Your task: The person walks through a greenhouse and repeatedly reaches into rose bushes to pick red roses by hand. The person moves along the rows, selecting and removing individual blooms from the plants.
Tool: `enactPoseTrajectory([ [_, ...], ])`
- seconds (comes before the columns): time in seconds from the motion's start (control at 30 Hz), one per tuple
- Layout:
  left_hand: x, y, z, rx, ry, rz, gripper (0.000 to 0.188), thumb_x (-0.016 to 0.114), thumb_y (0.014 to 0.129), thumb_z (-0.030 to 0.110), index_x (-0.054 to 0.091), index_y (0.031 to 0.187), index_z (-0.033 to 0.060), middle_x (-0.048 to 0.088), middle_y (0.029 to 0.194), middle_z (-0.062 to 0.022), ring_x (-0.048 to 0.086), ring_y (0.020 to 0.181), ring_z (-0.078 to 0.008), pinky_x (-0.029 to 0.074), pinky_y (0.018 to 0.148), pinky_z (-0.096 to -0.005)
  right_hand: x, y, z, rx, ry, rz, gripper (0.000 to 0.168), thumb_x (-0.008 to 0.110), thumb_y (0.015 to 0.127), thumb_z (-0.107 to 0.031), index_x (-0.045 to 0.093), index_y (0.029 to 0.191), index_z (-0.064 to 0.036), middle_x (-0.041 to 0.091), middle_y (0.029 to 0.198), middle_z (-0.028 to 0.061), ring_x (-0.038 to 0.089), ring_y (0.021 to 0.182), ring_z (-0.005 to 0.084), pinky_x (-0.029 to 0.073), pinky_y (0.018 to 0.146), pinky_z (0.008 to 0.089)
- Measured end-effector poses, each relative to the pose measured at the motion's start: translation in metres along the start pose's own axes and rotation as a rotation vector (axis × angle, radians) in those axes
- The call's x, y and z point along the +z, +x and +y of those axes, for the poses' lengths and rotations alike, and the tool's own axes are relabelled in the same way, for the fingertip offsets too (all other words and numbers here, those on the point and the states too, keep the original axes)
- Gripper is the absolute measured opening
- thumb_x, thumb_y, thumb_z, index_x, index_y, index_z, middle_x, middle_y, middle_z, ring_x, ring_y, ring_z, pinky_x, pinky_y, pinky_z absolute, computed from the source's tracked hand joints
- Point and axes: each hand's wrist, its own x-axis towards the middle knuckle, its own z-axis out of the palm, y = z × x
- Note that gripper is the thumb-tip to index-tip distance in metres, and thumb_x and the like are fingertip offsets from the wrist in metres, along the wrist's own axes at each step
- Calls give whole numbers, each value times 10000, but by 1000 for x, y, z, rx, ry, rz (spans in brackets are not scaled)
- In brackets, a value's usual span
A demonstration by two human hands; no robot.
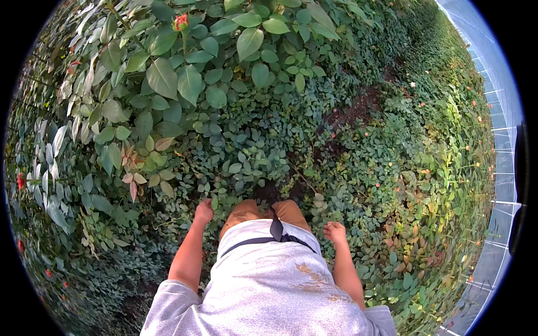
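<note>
My left hand (pixel 204 211) hangs beside my left thigh, among small green rose leaves (pixel 215 203). Its fingers are bent and partly turned away, so whether it holds anything cannot be seen. On the other side, my right hand (pixel 335 232) is out from my hip with its fingers curled in, and nothing shows in it. Low rose foliage (pixel 357 210) lies around and beneath that hand. Ahead and to the left, a tall rose bush carries a red-orange rosebud (pixel 180 22) on an upright stem (pixel 184 44), apart from both hands.
Dense rose bushes (pixel 252 126) stand close in front and on both sides. Dark soil (pixel 353 110) shows in a gap ahead on the right. Red blooms (pixel 20 181) dot the left edge. Beyond the right-hand plants rises a translucent sheeted wall (pixel 502 161) with pale frame bars.
</note>
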Motion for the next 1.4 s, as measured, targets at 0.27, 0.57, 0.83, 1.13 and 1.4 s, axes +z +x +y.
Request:
enactPoseTrajectory([
  [0.27, 3, 16, -1, 45, -130, -56, 266, 463, 810, 50, 590, 1043, 25, 630, 941, -188, 604, 887, -331, 460, 738, -371, -1, -26, 38, -255, -566, 607, 360, 666, 754, -107, 526, 1072, -17, 593, 921, 142, 590, 769, 271, 471, 655, 380],
  [0.57, -54, 13, 148, 167, 146, 150, 232, 507, 831, 89, 596, 1032, 18, 649, 920, -155, 630, 860, -280, 482, 728, -351, 35, -9, -64, -521, -421, 449, 617, 706, 723, -139, 406, 1260, -99, 504, 1132, 176, 514, 996, 375, 441, 798, 419],
  [0.83, 52, 57, 309, 380, 8, -182, 216, 507, 854, 91, 582, 1039, 9, 657, 883, -108, 633, 781, -187, 480, 693, -276, -12, 42, -80, 69, 709, -75, 344, 467, 928, -321, 518, 1112, -36, 621, 837, 105, 601, 606, 149, 491, 519, 262],
  [1.13, 283, 173, 360, 485, 771, -522, 515, 608, 805, 182, 401, 1274, 140, 489, 1192, -143, 559, 993, -300, 475, 798, -405, -94, 89, -129, 106, 732, -59, 255, 472, 929, -225, 559, 1028, -6, 516, 678, 13, 488, 537, 99, 445, 505, 257],
  [1.4, 353, 218, 303, 569, 1044, -752, 292, 555, 783, 107, 591, 1069, 148, 633, 931, -118, 633, 826, -287, 515, 708, -369, -63, 304, -186, -435, -281, 182, 346, 554, 874, -305, 485, 1087, -42, 581, 685, 137, 573, 597, 284, 470, 573, 352],
])
